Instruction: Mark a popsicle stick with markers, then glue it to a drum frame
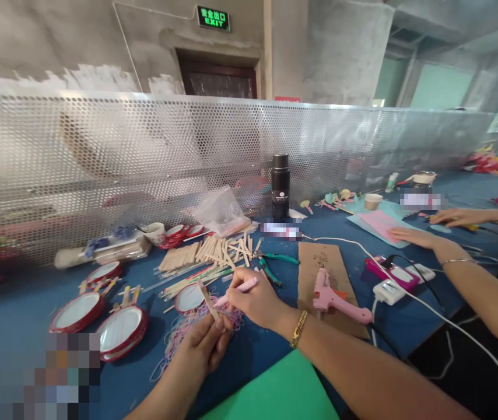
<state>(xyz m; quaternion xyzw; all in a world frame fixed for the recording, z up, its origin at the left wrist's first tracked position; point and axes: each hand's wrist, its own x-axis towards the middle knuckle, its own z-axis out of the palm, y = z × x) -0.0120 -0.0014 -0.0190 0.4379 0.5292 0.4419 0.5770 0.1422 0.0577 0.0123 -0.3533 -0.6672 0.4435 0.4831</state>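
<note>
A flat wooden stick [206,296] stands tilted in my left hand [207,341], pinched between its fingers. My right hand [255,298], with a gold bracelet at the wrist, is closed round a pink pen [246,284]; the pen's tip end is close to the stick. Beneath both hands lies a tangle of pink and purple string [174,344]. A red-rimmed round disc [189,298] lies just behind my left hand. Farther back are many loose wooden sticks [223,251].
Red-rimmed discs [122,329] sit left. Teal pliers [275,268], a pink glue gun [332,300] on cardboard [308,256], and a power strip [395,290] with cables are right. A black bottle [280,189] stands behind. Another person's hands [419,237] work at far right.
</note>
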